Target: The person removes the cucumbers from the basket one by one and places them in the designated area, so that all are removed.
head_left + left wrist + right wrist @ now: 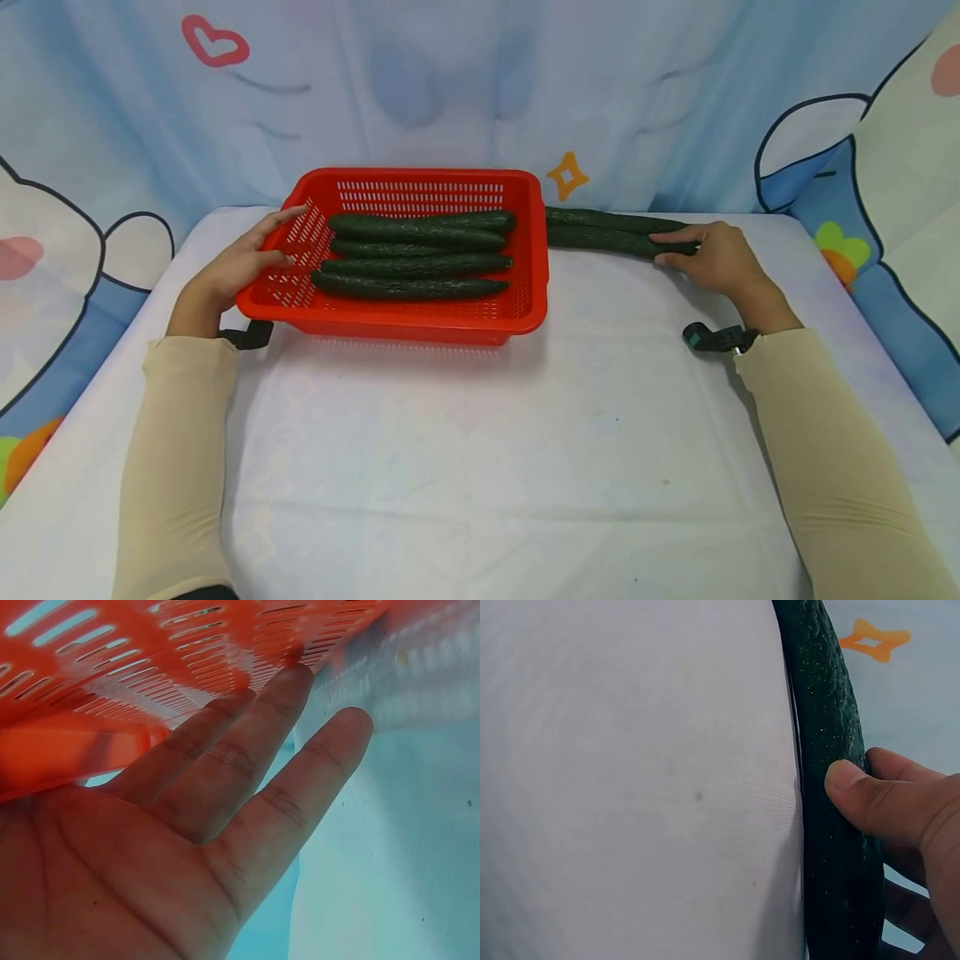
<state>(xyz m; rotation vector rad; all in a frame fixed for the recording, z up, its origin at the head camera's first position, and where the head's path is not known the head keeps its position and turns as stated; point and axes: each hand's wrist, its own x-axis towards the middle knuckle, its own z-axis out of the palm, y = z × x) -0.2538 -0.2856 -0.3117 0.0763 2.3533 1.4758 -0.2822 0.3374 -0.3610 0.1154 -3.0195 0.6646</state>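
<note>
A red plastic basket (390, 321) holds several long dark green cucumbers (412, 267) lying side by side. My left hand (238, 260) holds its left rim, with the thumb and one finger over the edge. In the left wrist view, three nearly straight fingers of the left hand (180, 825) lie under the slotted basket wall (45, 739). Right of the basket, two more cucumbers lie on the table; my right hand (712, 257) pinches the right end of the nearer cucumber (600, 238). The right wrist view shows the thumb pressed against this cucumber (829, 712).
A white cloth (465, 450) covers the table. Behind it hangs a pale blue patterned curtain (465, 83), close to the basket's far rim and the far cucumber (615, 220). Patterned cloth also hangs along both sides.
</note>
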